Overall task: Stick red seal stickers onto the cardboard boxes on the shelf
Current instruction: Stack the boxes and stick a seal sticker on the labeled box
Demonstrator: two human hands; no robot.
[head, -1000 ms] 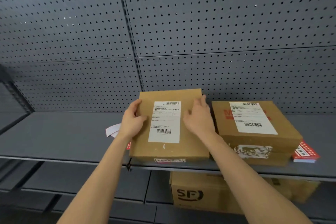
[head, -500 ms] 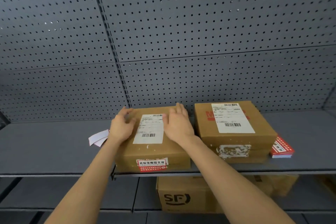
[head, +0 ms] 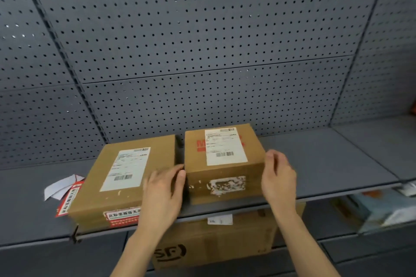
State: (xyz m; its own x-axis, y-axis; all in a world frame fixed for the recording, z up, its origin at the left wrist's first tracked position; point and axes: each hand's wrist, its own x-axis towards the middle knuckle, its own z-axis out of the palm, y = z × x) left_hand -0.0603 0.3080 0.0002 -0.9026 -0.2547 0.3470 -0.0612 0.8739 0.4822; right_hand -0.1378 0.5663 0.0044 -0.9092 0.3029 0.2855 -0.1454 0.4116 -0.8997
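Boxes on shelf (head: 326, 164): two, brown cardboard, rectangular, side by side at frame centre, nearly touching.
Left box (head: 108, 186): flat and wide; white shipping label on top; red seal sticker (head: 122, 217) on its front face at the lower edge, partly hidden by the left wrist.
Right box (head: 225, 164): taller; white label over red print on top; torn white label remnant on its front face; no red seal visible on it.
Third box (head: 213, 243): one, on the shelf below, lower centre, black "SF" logo.
Loose stickers: one red strip (head: 68, 200) lying beside the left box, lower left; white backing paper (head: 59, 186) next to it.
Left hand (head: 164, 191): fingers extended, held together, at the right box's left front corner.
Right hand (head: 278, 177): fingers loosely curled, at that box's right front corner; contact uncertain.
Shelf and back wall: grey metal, wall perforated with round holes.
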